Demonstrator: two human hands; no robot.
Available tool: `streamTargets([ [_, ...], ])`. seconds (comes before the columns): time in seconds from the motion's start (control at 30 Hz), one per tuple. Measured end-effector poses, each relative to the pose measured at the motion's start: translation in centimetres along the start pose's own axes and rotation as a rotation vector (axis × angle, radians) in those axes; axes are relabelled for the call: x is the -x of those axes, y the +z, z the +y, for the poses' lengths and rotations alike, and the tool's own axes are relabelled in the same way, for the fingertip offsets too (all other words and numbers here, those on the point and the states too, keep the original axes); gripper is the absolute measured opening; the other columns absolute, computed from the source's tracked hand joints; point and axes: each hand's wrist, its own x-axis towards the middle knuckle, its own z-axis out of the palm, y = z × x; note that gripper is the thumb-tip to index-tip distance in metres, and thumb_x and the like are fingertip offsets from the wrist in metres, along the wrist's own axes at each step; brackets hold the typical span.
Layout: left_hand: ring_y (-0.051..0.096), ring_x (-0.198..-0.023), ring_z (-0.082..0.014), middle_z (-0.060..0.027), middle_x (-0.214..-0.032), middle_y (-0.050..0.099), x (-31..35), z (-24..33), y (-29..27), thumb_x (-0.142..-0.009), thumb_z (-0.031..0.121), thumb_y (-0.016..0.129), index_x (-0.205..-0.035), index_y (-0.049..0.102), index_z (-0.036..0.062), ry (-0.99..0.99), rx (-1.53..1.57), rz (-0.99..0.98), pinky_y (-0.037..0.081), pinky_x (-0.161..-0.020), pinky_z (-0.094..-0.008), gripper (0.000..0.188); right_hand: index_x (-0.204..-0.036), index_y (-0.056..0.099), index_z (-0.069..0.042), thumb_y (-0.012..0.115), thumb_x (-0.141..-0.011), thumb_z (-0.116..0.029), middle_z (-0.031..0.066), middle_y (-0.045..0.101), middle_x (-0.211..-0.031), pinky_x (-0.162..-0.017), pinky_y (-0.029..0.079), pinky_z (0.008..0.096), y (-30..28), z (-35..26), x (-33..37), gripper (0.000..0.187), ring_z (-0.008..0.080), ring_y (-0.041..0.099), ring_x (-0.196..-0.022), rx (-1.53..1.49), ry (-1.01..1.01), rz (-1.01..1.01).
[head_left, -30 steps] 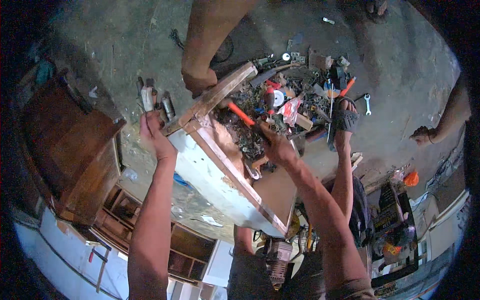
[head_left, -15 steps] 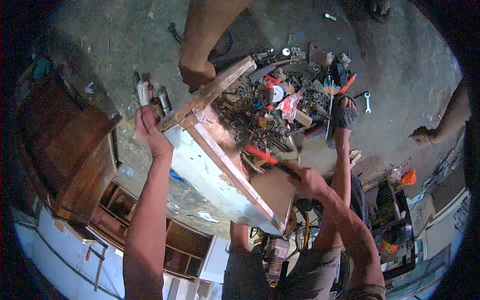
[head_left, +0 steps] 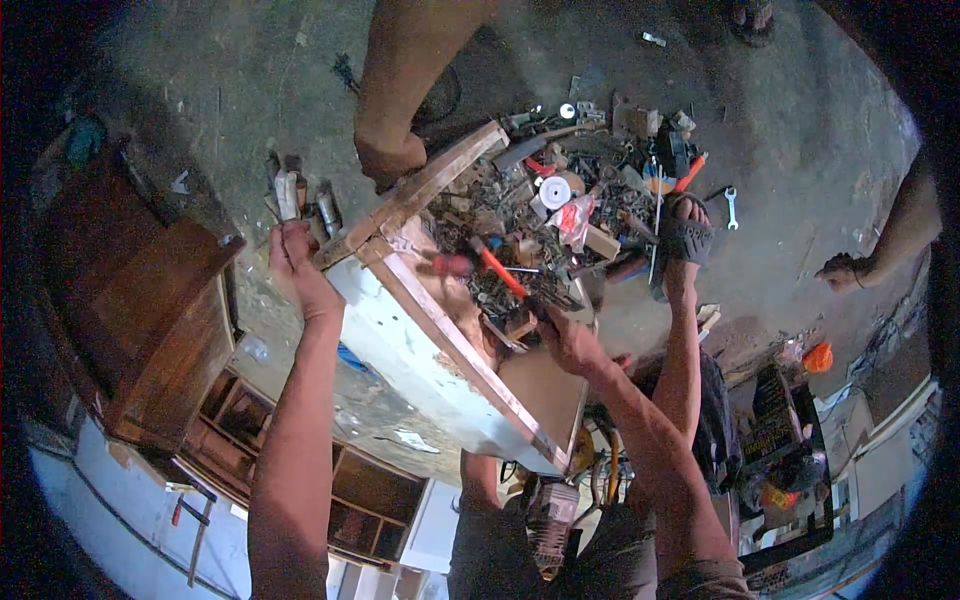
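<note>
My right hand (head_left: 572, 345) is closed round the dark grip of a hammer (head_left: 503, 272) with an orange-red shaft. The hammer's head points up and left, over the inner side of a wooden-framed panel (head_left: 430, 385) with a white face. Beside that head is a blurred red-handled tool (head_left: 452, 265), with what looks like a thin metal shaft. My left hand (head_left: 298, 262) has its fingers bent at the panel's left corner; its grip is partly hidden. Past its fingertips lie several hand tools (head_left: 290, 190) on the floor.
Another person's hand (head_left: 395, 162) rests against the panel's far rail. A heap of hardware and tools (head_left: 600, 190) spreads beyond the panel. A sandalled foot (head_left: 687, 240) stands near a wrench (head_left: 731, 208). Another hand (head_left: 845, 272) is at far right; a wooden cabinet (head_left: 150, 290) stands left.
My right hand has moved left and slightly up with the hammer. The red-handled tool has shifted from the heap down and left, beside the hammer head. My left hand has barely moved.
</note>
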Motion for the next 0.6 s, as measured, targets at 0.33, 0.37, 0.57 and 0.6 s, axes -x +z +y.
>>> streamTargets([
  [0.33,0.049,-0.082,-0.0130,-0.0031,-0.088,0.053,0.7,0.4,1.1,-0.096,0.027,0.050,-0.099,0.054,0.0028,0.000,0.045,-0.035,0.042,-0.075,-0.0286,0.025,-0.119,0.052,0.000,0.047,-0.098,-0.031,0.0297,0.064,-0.094,-0.074,0.049,0.0469,-4.1,-5.6,-0.5,0.038,0.0443,0.062,-0.089,-0.270,0.310,0.173],
  [0.37,0.049,-0.081,-0.0131,-0.0028,-0.087,0.053,0.3,0.3,0.8,-0.096,0.028,0.050,-0.099,0.054,0.0027,0.039,0.027,-0.065,0.041,-0.074,-0.0284,0.026,-0.119,0.052,0.000,0.047,-0.098,-0.031,0.0297,0.064,-0.094,-0.074,0.049,0.0469,-4.1,-5.8,-2.0,0.038,0.0443,0.062,-0.089,-0.274,0.302,0.174],
  [0.57,0.046,-0.079,-0.0123,-0.0012,-0.087,0.053,-0.2,-0.4,-0.2,-0.096,0.030,0.051,-0.098,0.055,0.0053,0.029,-0.025,-0.091,0.039,-0.073,-0.0277,0.025,-0.126,0.047,-0.011,0.045,-0.096,-0.036,0.0270,0.064,-0.094,-0.073,0.048,0.0552,1.0,-3.2,-5.5,0.040,0.0474,0.060,-0.089,0.108,0.316,-0.253],
  [0.6,0.047,-0.081,-0.0125,-0.0010,-0.091,0.055,-0.3,-0.2,-0.3,-0.096,0.029,0.052,-0.097,0.056,0.0076,-0.012,-0.014,-0.117,0.039,-0.077,-0.0280,0.022,-0.126,0.047,-0.011,0.045,-0.096,-0.036,0.0270,0.064,-0.094,-0.073,0.048,0.0552,2.3,-2.8,-4.6,0.040,0.0474,0.060,-0.089,0.107,0.316,-0.251],
])
